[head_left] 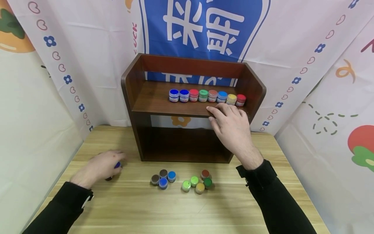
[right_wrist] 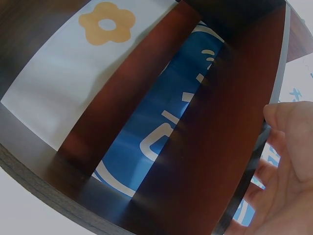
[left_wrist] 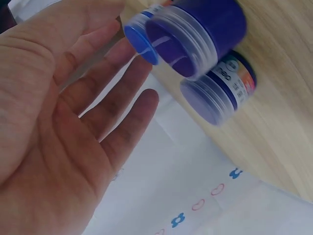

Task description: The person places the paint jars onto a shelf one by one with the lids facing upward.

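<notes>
At the table's left side is my left hand (head_left: pixel 100 165), its fingers loosely extended beside a few small paint jars. The left wrist view shows a purple jar (left_wrist: pixel 205 34), a blue-lidded jar (left_wrist: pixel 142 41) by the fingertips, and a labelled dark blue jar (left_wrist: pixel 220 88); nothing is gripped there. My right hand (head_left: pixel 232 128) rests at the front edge of the upper shelf, below the right end of a row of paint jars. That row includes a green jar (head_left: pixel 203 95) and a yellow jar (head_left: pixel 231 99). In the right wrist view the thumb (right_wrist: pixel 281 120) touches the shelf edge.
A dark brown two-tier shelf (head_left: pixel 184 107) stands at the back of the wooden table (head_left: pixel 140 211). Before it sit two loose clusters of jars, one with a blue jar (head_left: pixel 163 183), the other with a light green jar (head_left: pixel 186 185). Printed cloth (head_left: pixel 96 65) hangs behind.
</notes>
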`<state>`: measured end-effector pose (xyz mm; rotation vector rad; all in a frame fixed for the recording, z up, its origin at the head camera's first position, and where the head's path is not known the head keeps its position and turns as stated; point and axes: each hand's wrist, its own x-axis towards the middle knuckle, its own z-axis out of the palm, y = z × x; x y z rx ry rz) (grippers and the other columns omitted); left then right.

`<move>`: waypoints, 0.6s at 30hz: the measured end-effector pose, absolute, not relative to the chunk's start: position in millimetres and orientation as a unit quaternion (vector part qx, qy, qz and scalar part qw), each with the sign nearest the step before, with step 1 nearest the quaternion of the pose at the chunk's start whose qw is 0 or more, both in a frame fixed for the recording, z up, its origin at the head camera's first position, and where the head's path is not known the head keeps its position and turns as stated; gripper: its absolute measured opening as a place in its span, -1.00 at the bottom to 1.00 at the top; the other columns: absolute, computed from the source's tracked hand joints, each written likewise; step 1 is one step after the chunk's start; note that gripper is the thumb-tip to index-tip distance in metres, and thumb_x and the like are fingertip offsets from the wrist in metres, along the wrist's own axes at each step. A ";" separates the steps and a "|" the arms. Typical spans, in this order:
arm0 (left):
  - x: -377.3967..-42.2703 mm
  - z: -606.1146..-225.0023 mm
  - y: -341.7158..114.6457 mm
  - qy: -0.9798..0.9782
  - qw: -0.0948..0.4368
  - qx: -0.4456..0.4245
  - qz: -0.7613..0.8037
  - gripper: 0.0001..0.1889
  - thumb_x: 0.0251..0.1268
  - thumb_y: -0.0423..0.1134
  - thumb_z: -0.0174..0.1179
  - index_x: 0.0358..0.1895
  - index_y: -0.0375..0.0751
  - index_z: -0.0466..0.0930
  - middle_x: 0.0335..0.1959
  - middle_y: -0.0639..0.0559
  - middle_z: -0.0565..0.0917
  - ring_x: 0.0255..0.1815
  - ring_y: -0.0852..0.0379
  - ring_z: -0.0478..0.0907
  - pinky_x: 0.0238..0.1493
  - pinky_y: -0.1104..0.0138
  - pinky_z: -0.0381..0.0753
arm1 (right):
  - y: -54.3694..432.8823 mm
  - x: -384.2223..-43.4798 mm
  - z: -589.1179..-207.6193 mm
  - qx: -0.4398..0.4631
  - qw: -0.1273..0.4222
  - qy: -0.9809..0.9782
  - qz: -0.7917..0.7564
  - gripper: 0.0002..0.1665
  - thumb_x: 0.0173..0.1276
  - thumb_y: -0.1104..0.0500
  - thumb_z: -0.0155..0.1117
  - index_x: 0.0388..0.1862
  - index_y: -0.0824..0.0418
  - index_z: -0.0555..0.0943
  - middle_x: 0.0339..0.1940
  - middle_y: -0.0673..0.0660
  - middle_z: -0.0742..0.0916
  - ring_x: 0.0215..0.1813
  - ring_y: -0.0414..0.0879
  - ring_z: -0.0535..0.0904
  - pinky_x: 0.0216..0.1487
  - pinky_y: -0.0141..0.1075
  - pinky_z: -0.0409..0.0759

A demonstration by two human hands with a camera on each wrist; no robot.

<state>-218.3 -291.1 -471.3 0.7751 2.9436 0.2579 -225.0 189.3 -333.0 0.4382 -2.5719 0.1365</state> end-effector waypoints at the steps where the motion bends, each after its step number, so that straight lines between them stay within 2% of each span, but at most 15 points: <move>1: -218.5 -471.0 -292.7 0.963 0.046 0.250 0.088 -0.57 0.34 -0.36 0.64 0.25 -0.25 0.84 0.30 -0.36 0.83 0.11 -0.20 0.87 0.06 -0.10 0.95 | 189.3 -225.0 -333.0 0.162 0.261 -0.950 0.050 -0.51 0.91 -0.12 0.21 0.65 -0.15 0.71 0.53 0.17 0.77 0.60 0.22 0.65 0.65 0.33 0.60; 4: -219.0 -470.5 -296.9 0.965 0.054 0.240 0.094 -0.61 0.39 -0.34 0.63 0.24 -0.24 0.84 0.26 -0.33 0.84 0.05 -0.14 0.87 0.00 -0.05 0.95 | 189.2 -225.0 -332.8 0.162 0.261 -0.951 0.050 -0.51 0.91 -0.12 0.21 0.65 -0.14 0.71 0.53 0.17 0.76 0.60 0.22 0.65 0.65 0.33 0.60; 11: -221.3 -469.4 -303.4 0.966 0.066 0.233 0.088 -0.62 0.44 -0.26 0.65 0.23 -0.25 0.84 0.20 -0.30 0.84 0.04 -0.17 0.89 0.03 -0.09 0.97 | 188.9 -225.1 -332.3 0.160 0.259 -0.951 0.049 -0.51 0.92 -0.12 0.20 0.66 -0.15 0.70 0.53 0.17 0.76 0.61 0.22 0.64 0.66 0.33 0.59; 18: -222.8 -470.2 -306.2 0.964 0.077 0.239 0.093 -0.67 0.45 -0.28 0.65 0.17 -0.25 0.84 0.06 -0.21 0.87 -0.05 -0.08 0.87 -0.03 -0.06 0.97 | 189.4 -225.4 -332.7 0.159 0.255 -0.952 0.050 -0.50 0.92 -0.13 0.18 0.67 -0.14 0.70 0.53 0.16 0.75 0.61 0.22 0.64 0.66 0.33 0.59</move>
